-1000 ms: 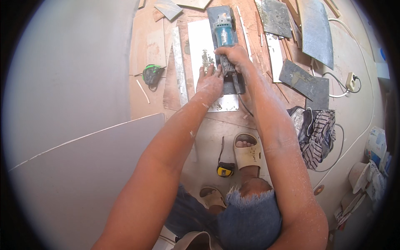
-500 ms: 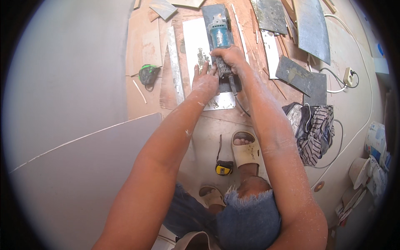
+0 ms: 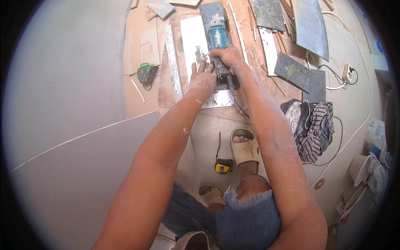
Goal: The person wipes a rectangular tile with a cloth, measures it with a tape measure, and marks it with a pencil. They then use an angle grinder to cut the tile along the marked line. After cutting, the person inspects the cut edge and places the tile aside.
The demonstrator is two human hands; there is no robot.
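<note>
Head view | left hand [image 3: 203,82], grip spread, over white board [image 3: 192,33] | grinder [image 3: 218,37] above dark strip [image 3: 211,8], long axis pointing away, head beyond right grip | right hand [image 3: 229,58], nearer, wrapped around grinder handle

There are two bare, dusty hands [image 3: 203,84] [image 3: 230,59], one teal-bodied angle grinder [image 3: 218,37], two rounded tape measures, one black-and-green [image 3: 146,74], one black-and-yellow [image 3: 223,166], two cream open-toed sandals [image 3: 245,152] [image 3: 212,196] and one pale rectangular socket block [image 3: 346,73].
</note>
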